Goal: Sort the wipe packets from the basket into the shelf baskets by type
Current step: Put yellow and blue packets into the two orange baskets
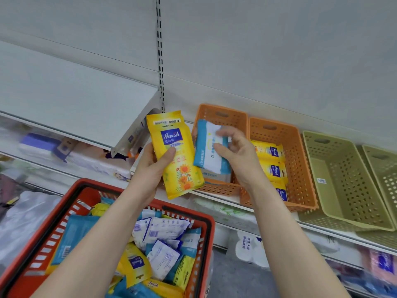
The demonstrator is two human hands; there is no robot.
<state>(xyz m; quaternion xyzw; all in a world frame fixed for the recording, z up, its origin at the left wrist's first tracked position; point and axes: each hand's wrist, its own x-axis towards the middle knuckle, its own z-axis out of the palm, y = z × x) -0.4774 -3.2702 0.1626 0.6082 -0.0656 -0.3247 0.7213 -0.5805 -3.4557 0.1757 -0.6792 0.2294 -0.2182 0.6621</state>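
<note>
Above the red basket [206,222], the left hand [150,166] fingers pinch a yellow packet [174,151] while the right hand [238,151] fingers clasp a blue-and-white packet [209,151].

My left hand [153,166] covers the lower left of the yellow packet [175,153], and that packet hides the left wall of the first orange basket [221,117]. My right hand [236,151] covers part of the blue-and-white packet [209,147] — its small print is too blurred to read. The goods on the lower shelves [64,151] are smeared beyond telling. The red basket [191,209] runs off the bottom edge, and the far olive basket [384,166] off the right — my forearms hide packets underneath.
</note>
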